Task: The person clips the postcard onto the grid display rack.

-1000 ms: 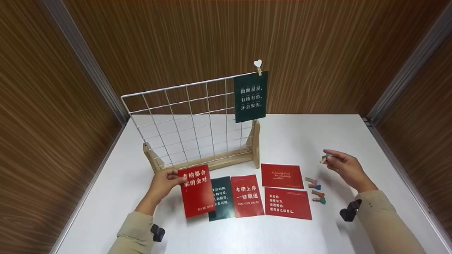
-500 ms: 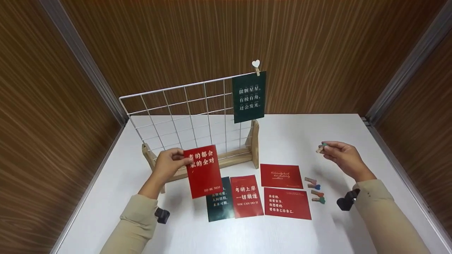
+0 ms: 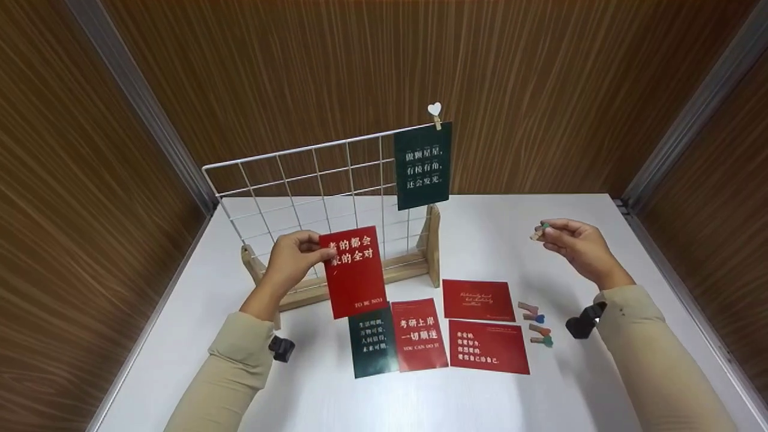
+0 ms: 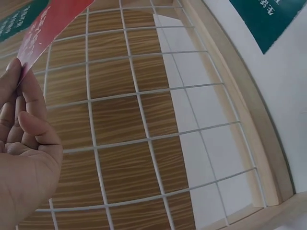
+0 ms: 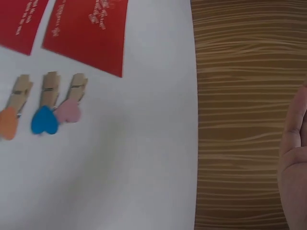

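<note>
My left hand [image 3: 294, 261] pinches a red card [image 3: 355, 282] by its upper left edge, holding it up in front of the wire grid rack [image 3: 321, 180]. In the left wrist view the thumb and fingertips nip the corner of that red card [image 4: 50, 28], with the grid close beside the hand. Off to the right, my right hand [image 3: 585, 249] is raised above the table and pinches a small wooden clothespin [image 3: 537, 233] with a green tip. Only the edge of the right hand [image 5: 295, 167] shows in the right wrist view, where the clothespin is out of sight.
A dark green card [image 3: 423, 165] hangs at the rack's right end under a white heart clothespin [image 3: 436, 114]. Another green card [image 3: 373, 342] and several red cards [image 3: 489, 346] lie on the white table. Several heart clothespins [image 3: 536, 318] lie right of them. Wood-grain walls [image 3: 384, 66] surround the table.
The left hand has lifted the red card up and to the right, from over the table cards to before the rack. The right hand has risen slightly with its clothespin.
</note>
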